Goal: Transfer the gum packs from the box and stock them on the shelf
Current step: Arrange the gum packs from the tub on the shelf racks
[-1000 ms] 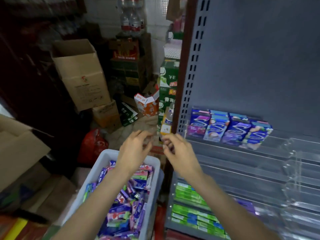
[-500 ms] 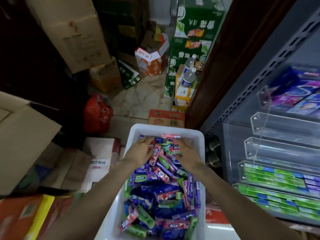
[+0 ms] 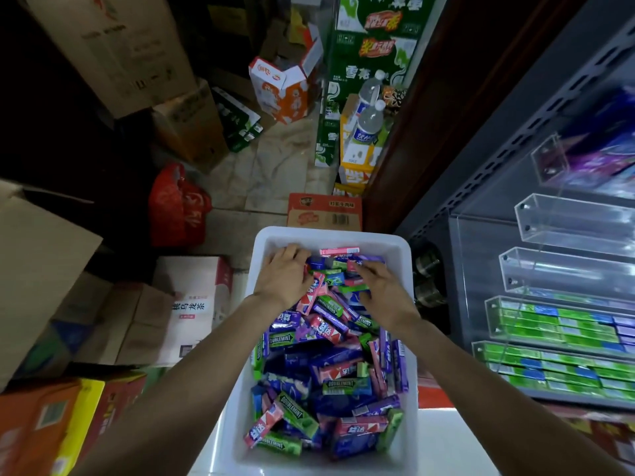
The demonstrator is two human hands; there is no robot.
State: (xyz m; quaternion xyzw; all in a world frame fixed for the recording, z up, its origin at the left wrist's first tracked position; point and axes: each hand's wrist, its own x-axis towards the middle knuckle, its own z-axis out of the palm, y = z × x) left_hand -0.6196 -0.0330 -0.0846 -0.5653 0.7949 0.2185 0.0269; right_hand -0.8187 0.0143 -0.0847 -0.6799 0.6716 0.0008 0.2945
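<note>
**Two hands in a bin of gum packs beside a shelf**

Two bare hands reached into a white plastic box (image 3: 409, 324) seen from a head camera looking steeply down. The box was heaped with loose gum packs (image 3: 330, 365) in purple, blue, green and pink wrappers, some green ones printed "Doublemint".

The left hand (image 3: 285, 278) lay palm down at the far left corner of the box, fingers curled over the packs there; whether it actually gripped one could not be told. The right hand (image 3: 383, 290) lay palm down just right of it, near the far end, fingers bent and spread onto the pile, thumb against a green pack; a firm grasp could not be confirmed. A pink pack (image 3: 339, 251) lay flat near the far wall, just beyond both hands.

To the right stood a grey metal shelf (image 3: 515, 108) fitted with clear acrylic trays (image 3: 570, 219). The two lowest trays held rows of green and blue gum packs; the two above them looked unfilled, and the top one held blurred purple packaging.

On the floor beyond and to the left were brown cardboard cartons (image 3: 113, 49), a red plastic bag (image 3: 178, 204), green drink cases (image 3: 371, 60) and two water bottles (image 3: 369, 121).
</note>
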